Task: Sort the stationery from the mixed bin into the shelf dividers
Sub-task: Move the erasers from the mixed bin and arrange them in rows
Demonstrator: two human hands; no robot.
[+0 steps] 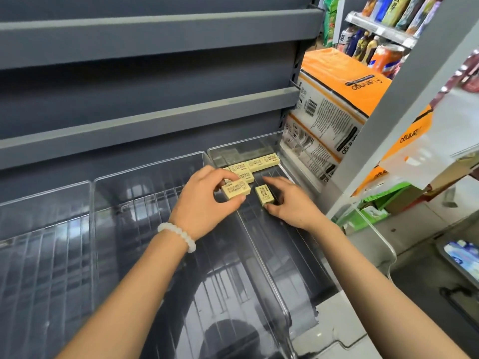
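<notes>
**Erasers going into the right-hand shelf divider**

Erasers — pale yellow blocks in printed sleeves — lie at the back of the rightmost clear divider (272, 224) on the grey shelf (145, 120). The left hand (204, 203), a white bead bracelet (178, 235) on its wrist, pinches one eraser (236, 189) between thumb and fingertips; that block's long axis runs left to right, tipped slightly up at its right end, with its printed face toward the camera. The right hand (290, 203) holds a second eraser (264, 195) between thumb and forefinger, its long axis pointing away from the person, toward the shelf back, low over the divider floor — whether it touches the floor cannot be told. Behind the hands, a row of erasers (259, 163) lies flat, long axes running left to right. Their sleeves carry dark print; it seems to read "miffy", though the smaller lettering is too blurred to make out. To the right stand orange-and-white cartons (334, 99) whose brand name appears upside down and is only partly legible. Bottles (368, 45) line a shelf beyond.
</notes>
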